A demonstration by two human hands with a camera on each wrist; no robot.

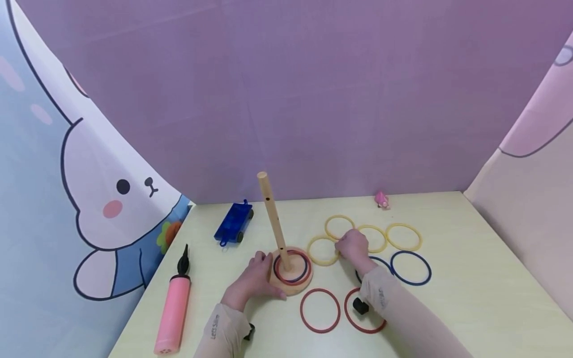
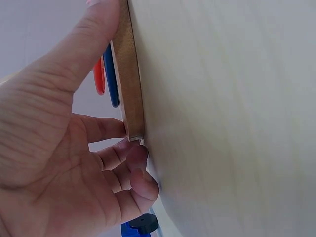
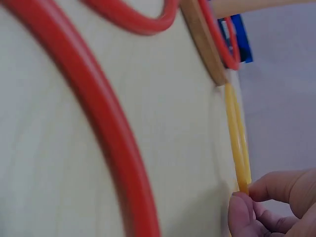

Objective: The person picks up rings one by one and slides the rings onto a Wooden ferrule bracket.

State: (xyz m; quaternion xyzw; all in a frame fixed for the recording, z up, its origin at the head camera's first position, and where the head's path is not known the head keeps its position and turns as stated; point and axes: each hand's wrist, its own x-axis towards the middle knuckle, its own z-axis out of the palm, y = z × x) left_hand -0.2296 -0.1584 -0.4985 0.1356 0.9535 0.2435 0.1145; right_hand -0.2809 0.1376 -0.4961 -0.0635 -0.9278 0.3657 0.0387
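A round wooden base point(image 1: 278, 285) with an upright peg point(image 1: 274, 214) stands near the middle of the table. Red and blue rings point(image 1: 293, 281) lie around the peg's foot. My left hand point(image 1: 255, 277) holds the base at its left side, thumb at the near edge and fingers at the far edge; the left wrist view shows the base's rim point(image 2: 129, 89) between them. To the right of the base, my right hand point(image 1: 353, 246) pinches a yellow ring point(image 1: 323, 264) at its right side. Thumb and forefinger meet on that ring point(image 3: 237, 143) in the right wrist view.
More yellow rings point(image 1: 404, 224) lie behind and right of my right hand. Two blue rings point(image 1: 412, 284) and two red rings point(image 1: 320, 331) lie nearer. A blue toy cart point(image 1: 234, 223), a pink hand pump point(image 1: 173, 315) and a small pink toy point(image 1: 381, 200) are also out.
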